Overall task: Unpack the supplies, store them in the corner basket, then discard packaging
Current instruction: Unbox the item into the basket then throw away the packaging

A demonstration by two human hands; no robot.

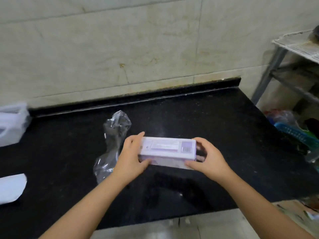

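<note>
Box, label blurred, clamped endwise between left hand and right hand.

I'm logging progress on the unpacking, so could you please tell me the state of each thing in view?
Purple box: closed, held just above the counter by both ends.
Left hand: gripping the box's left end.
Right hand: gripping the box's right end.
Clear plastic wrap: empty, crumpled, lying on the counter left of the box.
Black counter: dry as far as visible.
Blue basket: right of the counter, contents unclear.

The print on the purple box is too blurred to read.
</note>
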